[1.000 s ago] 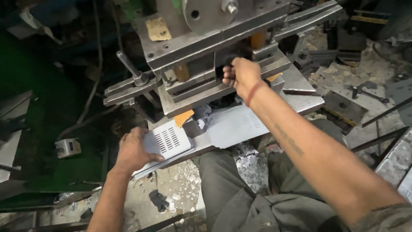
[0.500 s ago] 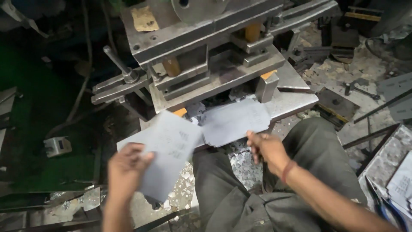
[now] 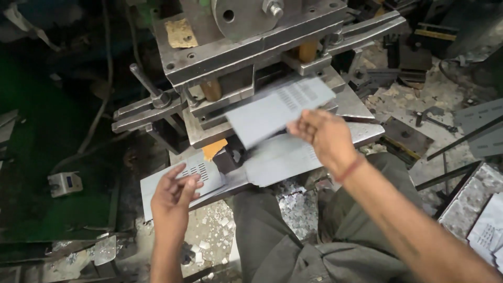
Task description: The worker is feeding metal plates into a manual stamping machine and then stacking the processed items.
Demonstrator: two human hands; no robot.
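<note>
My right hand (image 3: pixel 324 137) grips a thin grey metal sheet (image 3: pixel 275 110) with a patch of punched slots, holding it tilted in front of the opening of a steel press die (image 3: pixel 246 50). My left hand (image 3: pixel 173 196) rests with its fingers on a punched sheet (image 3: pixel 201 173) that tops a small stack at the lower left of the machine. Another flat grey sheet (image 3: pixel 277 160) lies on the press table just below my right hand.
A lever handle (image 3: pixel 145 83) sticks out on the press's left. Metal scrap chips (image 3: pixel 217 236) litter the floor between my knees. Steel blocks and bars (image 3: pixel 414 133) lie to the right, with more punched sheets (image 3: pixel 487 230) at the far right edge.
My right hand has picked up a sheet and raised it to the die opening. My left hand has laid its punched sheet down on the left stack.
</note>
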